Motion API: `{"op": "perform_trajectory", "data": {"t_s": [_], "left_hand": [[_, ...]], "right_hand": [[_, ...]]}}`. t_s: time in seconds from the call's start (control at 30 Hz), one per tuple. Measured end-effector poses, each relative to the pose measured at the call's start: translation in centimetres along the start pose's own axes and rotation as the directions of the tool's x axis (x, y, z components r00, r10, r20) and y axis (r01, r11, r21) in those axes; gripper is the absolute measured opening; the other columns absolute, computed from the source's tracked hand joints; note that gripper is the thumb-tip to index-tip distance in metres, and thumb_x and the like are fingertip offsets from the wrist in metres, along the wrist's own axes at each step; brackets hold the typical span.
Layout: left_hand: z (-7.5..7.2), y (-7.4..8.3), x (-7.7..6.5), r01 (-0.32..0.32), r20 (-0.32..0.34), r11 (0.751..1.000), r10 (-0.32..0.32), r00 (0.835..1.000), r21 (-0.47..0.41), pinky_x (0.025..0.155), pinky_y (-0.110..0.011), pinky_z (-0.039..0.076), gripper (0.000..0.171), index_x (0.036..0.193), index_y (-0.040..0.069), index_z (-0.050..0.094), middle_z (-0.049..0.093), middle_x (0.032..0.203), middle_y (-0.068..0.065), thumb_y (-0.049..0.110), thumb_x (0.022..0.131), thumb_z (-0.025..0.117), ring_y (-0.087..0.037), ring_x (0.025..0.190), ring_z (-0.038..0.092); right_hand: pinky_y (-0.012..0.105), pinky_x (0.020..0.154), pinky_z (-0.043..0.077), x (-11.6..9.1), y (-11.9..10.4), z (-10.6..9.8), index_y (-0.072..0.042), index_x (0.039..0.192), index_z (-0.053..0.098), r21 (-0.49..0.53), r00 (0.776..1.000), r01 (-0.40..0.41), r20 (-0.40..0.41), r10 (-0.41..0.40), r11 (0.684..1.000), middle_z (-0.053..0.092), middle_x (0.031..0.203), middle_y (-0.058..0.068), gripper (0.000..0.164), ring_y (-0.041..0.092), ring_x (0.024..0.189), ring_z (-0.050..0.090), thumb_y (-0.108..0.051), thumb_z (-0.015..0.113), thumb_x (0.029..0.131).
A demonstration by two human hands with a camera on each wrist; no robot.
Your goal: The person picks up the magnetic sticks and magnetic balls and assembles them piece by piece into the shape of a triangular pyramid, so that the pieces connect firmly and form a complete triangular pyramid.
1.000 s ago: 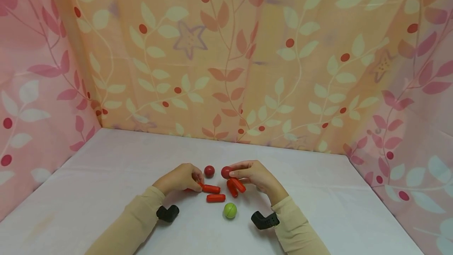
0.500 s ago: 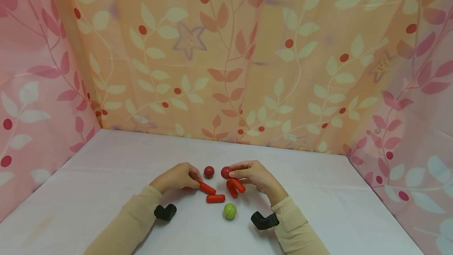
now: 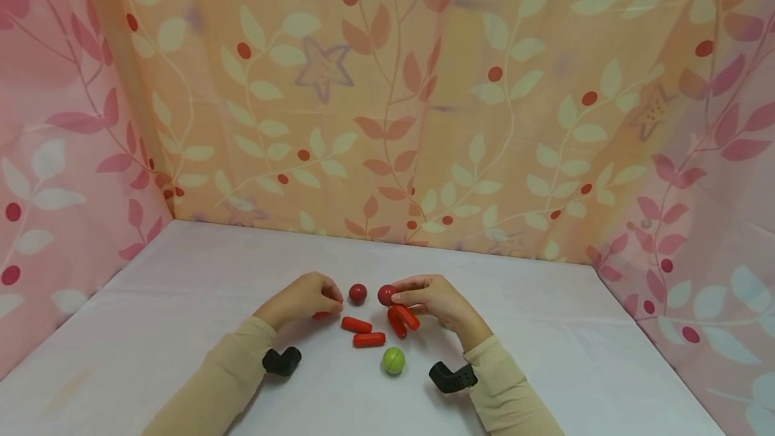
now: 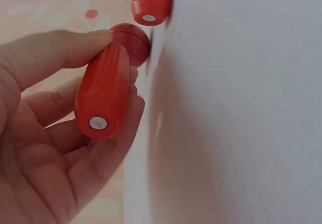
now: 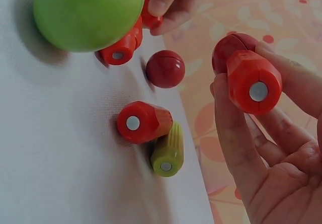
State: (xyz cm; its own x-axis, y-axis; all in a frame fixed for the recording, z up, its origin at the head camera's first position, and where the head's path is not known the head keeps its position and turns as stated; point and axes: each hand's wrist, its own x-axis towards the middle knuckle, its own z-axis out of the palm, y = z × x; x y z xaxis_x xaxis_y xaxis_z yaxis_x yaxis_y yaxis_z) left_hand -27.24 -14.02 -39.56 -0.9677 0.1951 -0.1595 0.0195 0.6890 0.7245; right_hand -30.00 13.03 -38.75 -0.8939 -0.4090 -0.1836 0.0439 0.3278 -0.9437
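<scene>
My left hand pinches a red magnetic rod between thumb and fingers; its silver end shows in the left wrist view. Most of that rod is hidden by the hand in the head view. In my right hand a dark red ball is held by the fingertips, with a red rod joined to it and slanting down. Two more red rods lie on the table between the hands, one behind the other. A second dark red ball sits between the hands, farther back.
A larger green ball stands at the front. Another red rod lies under the right hand beside a yellow-green rod. The white table is walled by patterned curtains.
My left fingers have let go of the nearer red rod, which turned and stays on the table. The left hand has drawn back slightly left with another rod. The right hand holds still.
</scene>
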Motion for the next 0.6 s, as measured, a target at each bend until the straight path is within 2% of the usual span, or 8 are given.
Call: {"op": "perform_trajectory", "data": {"t_s": [0.17, 0.37, 0.6], "left_hand": [[-0.2, 0.3, 0.0, -0.002, -0.034, 1.000, 0.001, 0.999, -0.007, 0.067, -0.025, 0.049, 0.010, 0.096, 0.011, 0.077, 0.068, 0.086, -0.001, 0.016, 0.088, 0.075, -0.016, 0.078, 0.056], [-0.3, 1.1, -0.2, 0.009, -0.039, 0.997, -0.013, 0.999, -0.082, 0.057, -0.025, 0.051, 0.019, 0.105, 0.013, 0.077, 0.065, 0.086, -0.003, 0.019, 0.088, 0.075, -0.017, 0.067, 0.056], [-0.1, 1.5, -0.2, 0.003, -0.039, 0.991, -0.008, 0.999, -0.130, 0.063, -0.025, 0.055, 0.022, 0.109, 0.011, 0.076, 0.067, 0.088, -0.003, 0.017, 0.088, 0.075, -0.017, 0.070, 0.058]], "right_hand": [[0.036, 0.086, 0.059, 0.0, 0.0, 0.1, -0.005, 0.117, 0.073, 0.002, 1.000, 0.003, -0.024, -0.003, 1.000, 0.075, 0.111, 0.009, 0.035, 0.016, 0.094, 0.068, -0.025, 0.075, 0.088], [0.036, 0.088, 0.058, 0.0, -0.1, 0.2, -0.005, 0.117, 0.073, 0.030, 0.998, -0.011, -0.062, 0.013, 1.000, 0.076, 0.107, 0.009, 0.035, 0.016, 0.094, 0.069, -0.025, 0.075, 0.088], [0.037, 0.089, 0.058, -0.1, -0.3, 0.1, -0.004, 0.116, 0.073, 0.031, 0.996, -0.014, -0.088, 0.016, 0.999, 0.075, 0.109, 0.010, 0.035, 0.016, 0.094, 0.069, -0.025, 0.076, 0.088]]}}
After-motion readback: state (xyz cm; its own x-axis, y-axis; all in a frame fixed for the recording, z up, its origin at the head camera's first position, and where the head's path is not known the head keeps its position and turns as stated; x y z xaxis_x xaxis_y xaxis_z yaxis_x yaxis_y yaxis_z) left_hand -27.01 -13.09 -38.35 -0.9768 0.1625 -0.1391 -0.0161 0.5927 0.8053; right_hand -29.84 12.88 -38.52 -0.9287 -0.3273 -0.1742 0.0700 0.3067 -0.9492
